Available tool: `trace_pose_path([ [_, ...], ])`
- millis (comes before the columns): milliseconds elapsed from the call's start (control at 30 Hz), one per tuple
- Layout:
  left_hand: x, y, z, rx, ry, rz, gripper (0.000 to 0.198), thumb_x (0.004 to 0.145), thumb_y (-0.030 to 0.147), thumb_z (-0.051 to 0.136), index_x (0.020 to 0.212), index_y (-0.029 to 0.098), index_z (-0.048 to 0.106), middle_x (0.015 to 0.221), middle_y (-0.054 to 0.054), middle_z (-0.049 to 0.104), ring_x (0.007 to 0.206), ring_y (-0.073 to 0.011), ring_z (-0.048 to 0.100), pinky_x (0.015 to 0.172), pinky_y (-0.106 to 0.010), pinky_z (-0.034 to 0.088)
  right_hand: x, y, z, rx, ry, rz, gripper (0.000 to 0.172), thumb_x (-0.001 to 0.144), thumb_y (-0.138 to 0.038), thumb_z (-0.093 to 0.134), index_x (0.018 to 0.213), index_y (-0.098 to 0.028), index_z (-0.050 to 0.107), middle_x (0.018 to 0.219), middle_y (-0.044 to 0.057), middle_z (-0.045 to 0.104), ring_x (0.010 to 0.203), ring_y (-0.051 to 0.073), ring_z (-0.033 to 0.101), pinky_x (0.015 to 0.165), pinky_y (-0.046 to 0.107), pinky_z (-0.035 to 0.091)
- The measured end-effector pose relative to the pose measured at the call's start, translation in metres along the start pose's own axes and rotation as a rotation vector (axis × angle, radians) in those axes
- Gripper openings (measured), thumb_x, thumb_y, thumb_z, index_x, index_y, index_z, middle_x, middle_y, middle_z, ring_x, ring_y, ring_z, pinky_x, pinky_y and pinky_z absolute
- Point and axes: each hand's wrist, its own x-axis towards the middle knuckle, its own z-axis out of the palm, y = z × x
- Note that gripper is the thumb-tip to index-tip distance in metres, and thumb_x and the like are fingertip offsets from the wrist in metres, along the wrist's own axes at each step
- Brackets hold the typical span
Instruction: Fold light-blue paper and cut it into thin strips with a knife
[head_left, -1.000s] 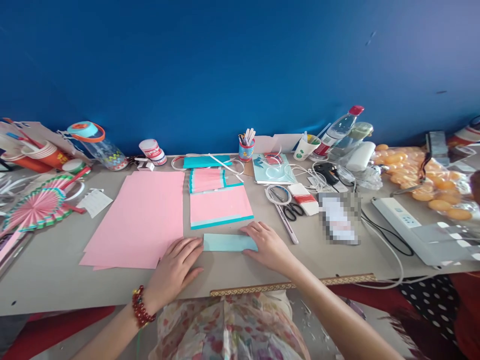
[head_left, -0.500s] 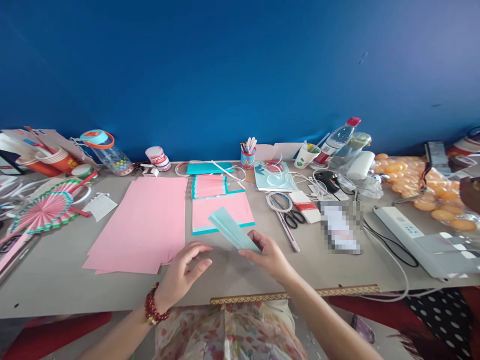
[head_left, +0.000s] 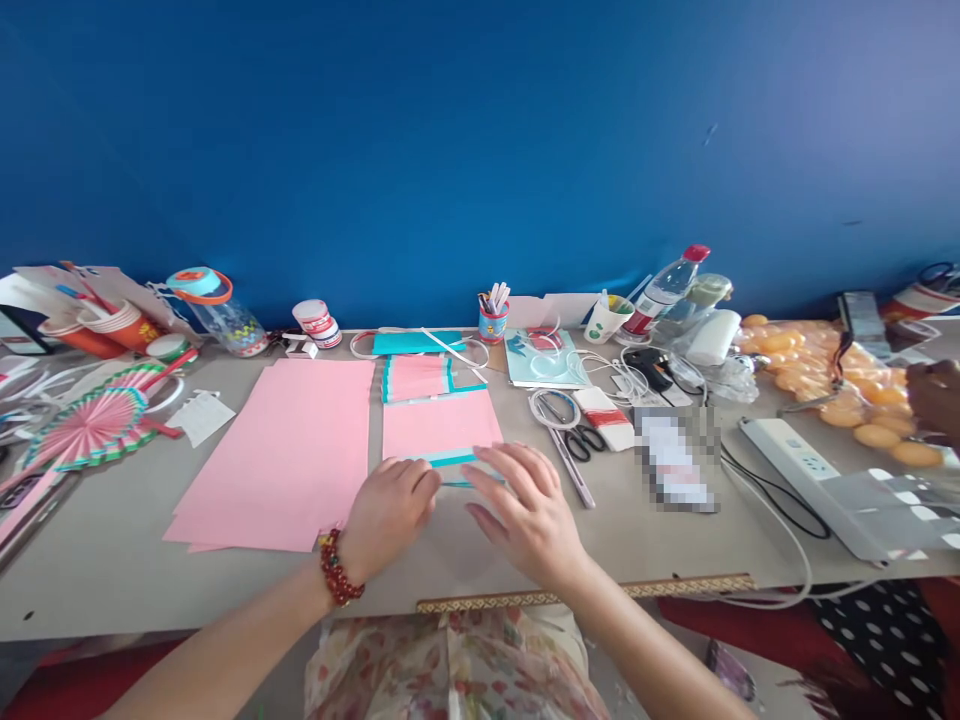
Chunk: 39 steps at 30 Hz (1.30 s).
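Between my hands lies a pale blue folded paper strip (head_left: 454, 476), mostly hidden behind my fingers at the near edge of a pink sheet with teal edge strips (head_left: 439, 424). My left hand (head_left: 394, 512), wearing a red bead bracelet (head_left: 341, 568), is closed, its curled fingers on the strip's left end. My right hand (head_left: 529, 510) hovers by the other end, fingers spread and thumb apart. Farther back sits a pleated pink piece (head_left: 417, 379) with teal borders. To the left is a stack of pink paper (head_left: 274, 455).
Scissors (head_left: 583, 442), a lilac pen-like tool (head_left: 574, 470) and a card wound with red thread (head_left: 606, 418) lie to the right. Beyond them are a power strip (head_left: 810, 480) and bagged orange balls (head_left: 840, 385). A paper fan (head_left: 90, 425) rests far left. Another person's hand (head_left: 934, 395) shows at right.
The pale blue strip has swung from a slant in my right hand to lying level before me. My left hand has moved right and closed on it; my right hand's fingers have spread.
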Motion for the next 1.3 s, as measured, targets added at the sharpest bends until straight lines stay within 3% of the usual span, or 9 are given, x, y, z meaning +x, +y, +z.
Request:
trace_pose_path([
  [67, 0.001, -0.001, 0.002, 0.038, 0.002, 0.048, 0.018, 0.097, 0.016, 0.043, 0.091, 0.018, 0.060, 0.086, -0.006, 0.060, 0.084, -0.0219, 0.057, 0.077, -0.038, 0.045, 0.000, 0.001, 0.003, -0.022, -0.069, -0.063, 0.023, 0.096, -0.018, 0.053, 0.113, -0.028, 0.065, 0.115, 0.004, 0.069, 0.112, 0.022, 0.056, 0.100, 0.041, 0.040],
  [167, -0.006, -0.004, 0.011, 0.026, 0.065, 0.138, 0.021, 0.099, 0.015, 0.042, 0.103, 0.018, 0.062, 0.098, -0.007, 0.064, 0.094, -0.0220, 0.057, 0.084, -0.039, 0.045, -0.009, 0.004, 0.016, -0.013, -0.084, -0.056, 0.021, 0.098, -0.015, 0.049, 0.097, -0.023, 0.068, 0.096, 0.004, 0.072, 0.095, 0.019, 0.059, 0.083, 0.034, 0.044],
  [233, -0.014, -0.008, 0.018, 0.011, 0.091, 0.160, 0.024, 0.101, 0.016, 0.040, 0.107, 0.019, 0.063, 0.104, -0.008, 0.065, 0.099, -0.0220, 0.056, 0.088, -0.039, 0.045, -0.019, 0.008, 0.024, -0.007, -0.108, -0.055, 0.021, 0.098, -0.015, 0.047, 0.096, -0.022, 0.067, 0.094, 0.005, 0.071, 0.092, 0.019, 0.058, 0.081, 0.033, 0.044],
  [467, -0.039, -0.009, 0.031, 0.065, 0.001, 0.127, 0.028, 0.101, 0.017, 0.040, 0.085, 0.019, 0.063, 0.088, -0.005, 0.061, 0.083, -0.0193, 0.052, 0.075, -0.035, 0.043, -0.045, 0.011, 0.033, -0.012, -0.241, -0.093, 0.021, 0.100, -0.019, 0.045, 0.100, -0.021, 0.066, 0.095, 0.006, 0.068, 0.090, 0.019, 0.057, 0.079, 0.032, 0.046],
  [733, -0.049, -0.009, 0.035, 0.026, -0.020, 0.119, 0.021, 0.100, 0.015, 0.044, 0.098, 0.021, 0.064, 0.088, -0.004, 0.061, 0.083, -0.0201, 0.055, 0.074, -0.035, 0.042, -0.044, 0.011, 0.038, -0.053, -0.330, -0.148, 0.015, 0.098, -0.017, 0.050, 0.098, -0.020, 0.065, 0.088, 0.005, 0.063, 0.082, 0.019, 0.053, 0.074, 0.031, 0.043],
  [933, -0.051, -0.010, 0.031, -0.036, -0.047, 0.038, 0.029, 0.102, 0.019, 0.040, 0.084, 0.019, 0.062, 0.083, -0.005, 0.061, 0.081, -0.0199, 0.054, 0.072, -0.034, 0.044, -0.033, 0.006, 0.035, -0.040, -0.392, -0.108, 0.015, 0.097, -0.018, 0.050, 0.091, -0.020, 0.064, 0.088, 0.005, 0.062, 0.082, 0.019, 0.052, 0.072, 0.031, 0.041],
  [1067, -0.046, -0.012, 0.032, -0.194, -0.063, -0.044, 0.027, 0.103, 0.025, 0.041, 0.088, 0.019, 0.063, 0.084, -0.004, 0.061, 0.083, -0.0192, 0.057, 0.073, -0.033, 0.045, -0.019, -0.002, 0.041, -0.051, -0.455, -0.085, 0.014, 0.098, -0.022, 0.051, 0.092, -0.021, 0.064, 0.086, 0.004, 0.063, 0.082, 0.019, 0.054, 0.070, 0.030, 0.040],
  [1200, -0.043, -0.019, 0.027, -0.438, -0.084, -0.167, 0.024, 0.102, 0.027, 0.043, 0.095, 0.020, 0.065, 0.093, -0.004, 0.064, 0.084, -0.0162, 0.061, 0.074, -0.028, 0.048, -0.005, -0.002, 0.042, 0.063, -0.527, 0.023, 0.014, 0.099, -0.022, 0.051, 0.096, -0.021, 0.065, 0.090, 0.003, 0.065, 0.085, 0.017, 0.057, 0.073, 0.027, 0.042],
  [1300, -0.040, -0.024, 0.024, -0.520, -0.110, -0.263, 0.019, 0.100, 0.027, 0.048, 0.090, 0.020, 0.063, 0.091, -0.002, 0.063, 0.081, -0.0148, 0.062, 0.072, -0.026, 0.048, 0.004, 0.000, 0.042, 0.109, -0.593, 0.113, 0.010, 0.097, -0.025, 0.055, 0.093, -0.021, 0.063, 0.090, 0.002, 0.067, 0.084, 0.017, 0.061, 0.070, 0.026, 0.042],
])
